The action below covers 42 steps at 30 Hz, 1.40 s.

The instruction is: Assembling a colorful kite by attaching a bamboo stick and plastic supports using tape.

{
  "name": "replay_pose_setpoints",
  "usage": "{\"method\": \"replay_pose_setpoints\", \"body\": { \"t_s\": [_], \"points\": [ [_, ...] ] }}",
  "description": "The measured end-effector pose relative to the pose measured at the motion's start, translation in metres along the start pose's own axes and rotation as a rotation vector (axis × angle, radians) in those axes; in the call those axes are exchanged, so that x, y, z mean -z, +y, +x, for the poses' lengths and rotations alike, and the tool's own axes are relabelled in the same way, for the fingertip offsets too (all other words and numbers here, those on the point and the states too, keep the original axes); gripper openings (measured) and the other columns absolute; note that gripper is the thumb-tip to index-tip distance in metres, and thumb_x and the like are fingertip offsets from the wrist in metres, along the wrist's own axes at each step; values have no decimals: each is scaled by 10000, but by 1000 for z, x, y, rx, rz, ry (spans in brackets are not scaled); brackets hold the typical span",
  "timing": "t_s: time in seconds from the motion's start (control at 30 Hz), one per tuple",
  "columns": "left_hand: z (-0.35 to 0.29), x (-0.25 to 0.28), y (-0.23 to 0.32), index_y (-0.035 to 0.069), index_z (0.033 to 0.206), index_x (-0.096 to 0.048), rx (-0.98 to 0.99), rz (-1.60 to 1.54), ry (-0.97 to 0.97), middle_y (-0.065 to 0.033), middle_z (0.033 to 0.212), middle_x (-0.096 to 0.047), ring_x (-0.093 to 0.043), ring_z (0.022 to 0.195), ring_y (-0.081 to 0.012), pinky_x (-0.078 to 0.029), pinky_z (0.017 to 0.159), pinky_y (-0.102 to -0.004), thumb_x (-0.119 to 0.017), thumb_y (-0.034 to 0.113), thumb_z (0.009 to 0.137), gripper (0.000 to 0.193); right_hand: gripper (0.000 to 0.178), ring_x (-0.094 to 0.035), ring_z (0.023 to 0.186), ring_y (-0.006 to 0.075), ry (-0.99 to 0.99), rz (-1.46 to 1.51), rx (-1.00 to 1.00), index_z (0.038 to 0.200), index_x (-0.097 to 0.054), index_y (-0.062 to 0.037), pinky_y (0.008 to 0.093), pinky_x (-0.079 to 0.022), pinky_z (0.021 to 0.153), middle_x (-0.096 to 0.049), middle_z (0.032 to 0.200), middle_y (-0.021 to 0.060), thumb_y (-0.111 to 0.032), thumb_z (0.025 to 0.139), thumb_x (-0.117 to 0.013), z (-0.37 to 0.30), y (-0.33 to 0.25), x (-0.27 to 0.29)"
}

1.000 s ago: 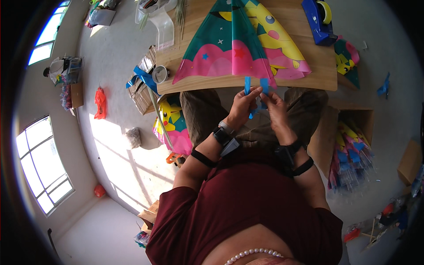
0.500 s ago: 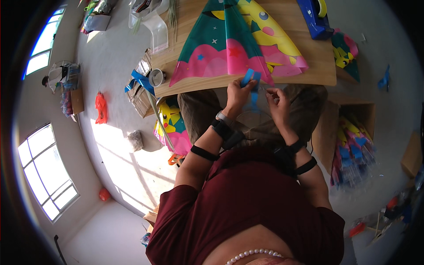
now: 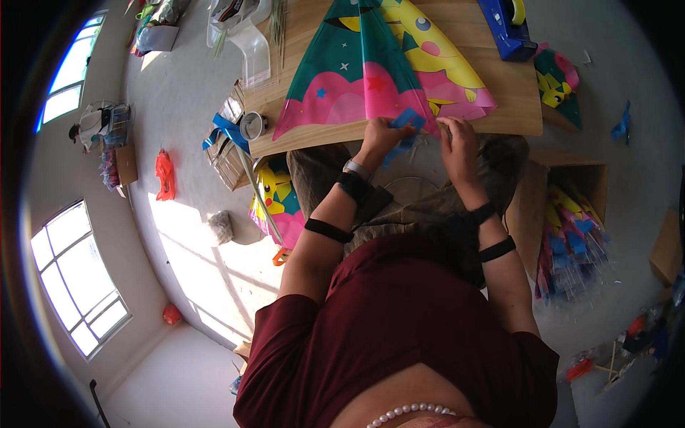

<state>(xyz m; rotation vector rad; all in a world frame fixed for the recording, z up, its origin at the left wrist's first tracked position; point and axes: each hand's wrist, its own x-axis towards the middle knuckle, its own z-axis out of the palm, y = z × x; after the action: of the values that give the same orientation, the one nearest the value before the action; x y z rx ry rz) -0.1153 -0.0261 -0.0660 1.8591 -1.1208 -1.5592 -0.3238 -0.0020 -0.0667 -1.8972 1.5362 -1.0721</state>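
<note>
A folded kite (image 3: 325, 100) in green, pink and yellow, with a cartoon figure on it, lies on the wooden table, its lower edge toward me. At that edge my left hand (image 3: 379, 140) is closed on a blue ribbon (image 3: 405, 121); part of the ribbon hangs below the fingers over my lap. Just to the right, my right hand (image 3: 460, 146) has its thumb and fingers pinched together at the kite's pink lower corner. Whatever lies between those fingertips is too small to make out.
A blue tape dispenser (image 3: 508, 32) stands at the table's far right, a roll of tape (image 3: 253, 125) at its left corner. Clear plastic trays (image 3: 251, 53) lie at the far left. An open cardboard box (image 3: 585, 175) with bundled kites sits beside my right leg.
My right hand has moved up to the kite's lower corner. My left hand has shifted slightly left and up, and the blue ribbon now slants across beneath its fingers.
</note>
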Motion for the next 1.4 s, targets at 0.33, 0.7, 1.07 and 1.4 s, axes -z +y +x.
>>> {"method": "replay_pose_setpoints", "body": {
  "t_s": [0.33,0.7,1.07,1.4],
  "points": [
    [2,4,4,-38,919,-763,37,38,13,-82,810,-752,-703,693,-137,-544,624,-318,-898,213,754,330,268,-643,1021,331,-33,-59,59,1129,-728,-80,469,-510,882,-652,1057,114,8,885,-659,5,-4,-2],
    [-3,3,15,-24,895,-766,75,1,14,-63,787,-736,-657,652,-114,-494,575,-307,-907,204,731,314,385,-634,1018,247,-68,-198,170,1141,-778,-198,435,-473,857,-630,1068,28,-13,824,-665,0,0,-9],
    [0,2,12,-8,876,-771,88,48,28,-64,765,-735,-659,633,-121,-494,563,-317,-911,222,713,315,430,-622,1005,247,-119,-287,209,1156,-785,-211,434,-464,865,-617,1099,32,-8,800,-655,-1,-1,-5],
    [3,-1,2,-22,882,-768,26,-40,35,-82,808,-761,-703,696,-132,-536,622,-320,-901,217,727,314,477,-608,1031,257,-140,-280,212,1195,-771,-217,438,-456,881,-605,1140,44,9,795,-643,-1,1,-5]
  ]
}}
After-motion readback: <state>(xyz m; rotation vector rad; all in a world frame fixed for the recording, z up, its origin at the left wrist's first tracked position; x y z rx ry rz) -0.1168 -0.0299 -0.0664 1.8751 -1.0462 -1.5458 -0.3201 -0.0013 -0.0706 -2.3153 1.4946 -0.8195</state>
